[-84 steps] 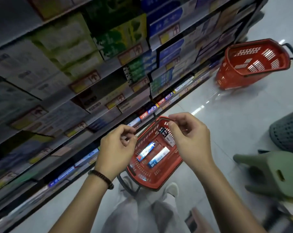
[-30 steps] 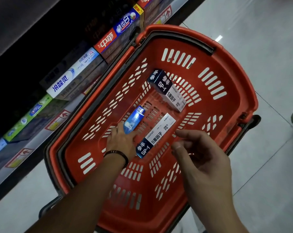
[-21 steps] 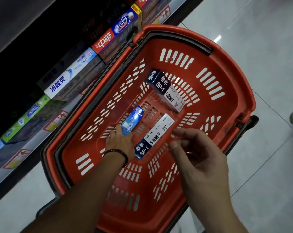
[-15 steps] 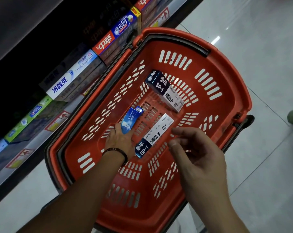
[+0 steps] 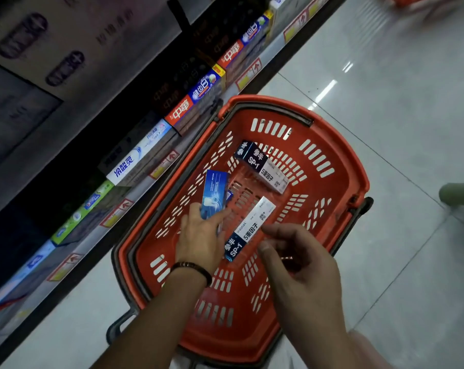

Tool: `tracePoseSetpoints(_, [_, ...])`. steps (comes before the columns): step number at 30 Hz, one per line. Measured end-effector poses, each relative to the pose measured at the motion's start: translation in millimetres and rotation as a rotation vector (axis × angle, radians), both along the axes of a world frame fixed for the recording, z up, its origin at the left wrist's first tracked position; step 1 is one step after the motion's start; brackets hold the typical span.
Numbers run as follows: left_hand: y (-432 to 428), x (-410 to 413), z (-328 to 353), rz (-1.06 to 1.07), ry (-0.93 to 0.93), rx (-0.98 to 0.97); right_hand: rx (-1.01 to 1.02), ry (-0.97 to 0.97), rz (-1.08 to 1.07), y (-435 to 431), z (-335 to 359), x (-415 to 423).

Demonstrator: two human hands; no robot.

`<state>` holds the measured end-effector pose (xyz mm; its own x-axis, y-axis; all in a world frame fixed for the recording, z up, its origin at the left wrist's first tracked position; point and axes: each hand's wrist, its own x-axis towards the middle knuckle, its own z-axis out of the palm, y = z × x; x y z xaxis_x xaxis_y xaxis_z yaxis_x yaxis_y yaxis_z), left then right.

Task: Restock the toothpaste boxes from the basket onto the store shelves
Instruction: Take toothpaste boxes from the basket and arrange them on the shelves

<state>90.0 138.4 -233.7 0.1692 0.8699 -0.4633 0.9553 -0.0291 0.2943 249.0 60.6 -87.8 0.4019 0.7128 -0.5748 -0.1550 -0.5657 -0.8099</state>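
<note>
Pinched only at its near end, the blue cardboard toothpaste box (image 5: 215, 194), tilted up inside the red slotted plastic basket (image 5: 358, 171), could be dropped or snagged on the rim if lifted hastily. It is gripped between thumb and fingers of the left hand (image 5: 198, 238). The right hand (image 5: 302, 265) is held loosely curled just over a navy-and-white box (image 5: 248, 227); nothing is clasped, and contact cannot be told.

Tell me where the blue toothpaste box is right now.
In the head view, the blue toothpaste box is on the left side of the red basket, its lower end gripped by the left hand, just left of the nearer SP-1 box.
</note>
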Motion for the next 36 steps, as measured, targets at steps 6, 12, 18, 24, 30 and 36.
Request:
tracePoseSetpoints(6, [-0.6,6.0,63.1,0.072,-0.139,0.052,0.066,-0.089,0.051,10.8,41.0,-6.2])
tracePoseSetpoints(12, [-0.4,4.4,130.6,0.105,-0.269,0.068,0.074,-0.093,0.062,22.6,84.5,-4.1])
tracePoseSetpoints(18, [0.6,5.3,206.7,0.345,-0.402,0.055,0.083,-0.112,0.105,28.2,125.8,-3.5])
tracePoseSetpoints(24, [-6.7,3.5,274.1,0.461,-0.492,0.105,0.098,-0.107,0.107,27.7,169.5,6.1])
tracePoseSetpoints(30, [-14.2,3.4,338.5,0.487,-0.529,0.138,0.139,-0.165,0.147,33.3,227.6,15.3])
tracePoseSetpoints(36, [-13.2,2.0,415.5,0.459,-0.542,0.139,0.192,-0.226,0.177,34.4,294.8,16.0])
